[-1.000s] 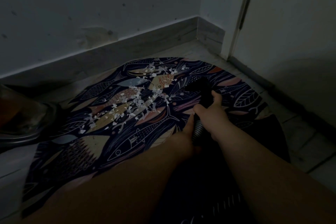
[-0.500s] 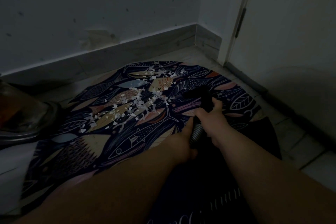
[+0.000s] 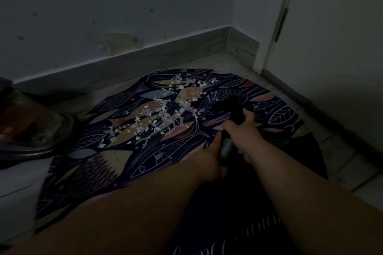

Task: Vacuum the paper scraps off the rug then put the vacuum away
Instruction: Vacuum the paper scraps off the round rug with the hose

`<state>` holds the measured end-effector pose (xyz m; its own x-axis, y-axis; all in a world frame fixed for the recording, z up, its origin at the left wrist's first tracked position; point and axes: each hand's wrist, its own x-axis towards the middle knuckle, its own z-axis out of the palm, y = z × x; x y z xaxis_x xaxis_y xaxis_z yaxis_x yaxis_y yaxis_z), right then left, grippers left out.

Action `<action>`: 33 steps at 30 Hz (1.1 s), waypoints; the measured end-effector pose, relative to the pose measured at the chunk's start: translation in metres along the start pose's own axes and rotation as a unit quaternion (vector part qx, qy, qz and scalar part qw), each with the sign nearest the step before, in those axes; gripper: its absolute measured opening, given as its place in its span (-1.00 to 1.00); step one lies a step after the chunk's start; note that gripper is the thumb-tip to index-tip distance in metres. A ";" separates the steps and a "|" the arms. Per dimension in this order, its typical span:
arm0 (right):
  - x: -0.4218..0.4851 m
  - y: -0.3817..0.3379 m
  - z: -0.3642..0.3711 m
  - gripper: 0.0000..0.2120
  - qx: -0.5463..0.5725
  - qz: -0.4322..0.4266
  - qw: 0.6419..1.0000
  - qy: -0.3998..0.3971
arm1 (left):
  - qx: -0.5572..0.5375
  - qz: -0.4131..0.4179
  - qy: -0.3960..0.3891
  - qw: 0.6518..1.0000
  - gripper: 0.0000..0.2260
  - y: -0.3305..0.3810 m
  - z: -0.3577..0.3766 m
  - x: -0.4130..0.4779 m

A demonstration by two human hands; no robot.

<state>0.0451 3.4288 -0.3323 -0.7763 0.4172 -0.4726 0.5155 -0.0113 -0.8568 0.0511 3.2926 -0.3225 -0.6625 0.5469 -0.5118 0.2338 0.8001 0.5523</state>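
A round dark rug (image 3: 116, 167) with fish and leaf patterns lies on the floor. White paper scraps (image 3: 161, 116) are scattered across its far middle. A black vacuum nozzle (image 3: 229, 107) on a ribbed grey hose (image 3: 227, 147) points at the scraps from the right. My right hand (image 3: 242, 132) grips the nozzle's black neck. My left hand (image 3: 211, 159) holds the ribbed hose just behind it. The nozzle mouth sits just right of the nearest scraps.
The vacuum's body (image 3: 31, 126), with a clear canister, stands at the left edge of the rug. A wall with a baseboard (image 3: 145, 56) runs behind. A white door (image 3: 331, 37) closes the right side. Pale tiled floor (image 3: 342, 151) surrounds the rug.
The view has shifted slightly; the nozzle and both hands sit a little lower on the rug and slightly nearer the scraps. The scraps look unchanged.
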 end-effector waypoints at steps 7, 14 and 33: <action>-0.005 -0.001 0.011 -0.26 0.010 0.009 1.000 -0.023 | 0.002 -0.016 -0.002 1.000 -0.12 -0.008 -0.002 -0.008; -0.009 -0.006 0.024 -0.27 -0.013 -0.003 0.999 -0.052 | -0.010 -0.023 0.008 1.000 -0.12 -0.017 -0.007 -0.020; -0.025 -0.002 0.017 -0.28 -0.060 -0.009 0.998 -0.024 | -0.031 0.002 0.008 0.999 -0.11 -0.016 0.008 -0.031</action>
<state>0.0574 3.4030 -0.3225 -0.8006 0.3716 -0.4701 0.5396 0.1060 -0.8352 0.0734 3.2644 -0.3204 -0.6731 0.5457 -0.4992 0.1919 0.7807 0.5948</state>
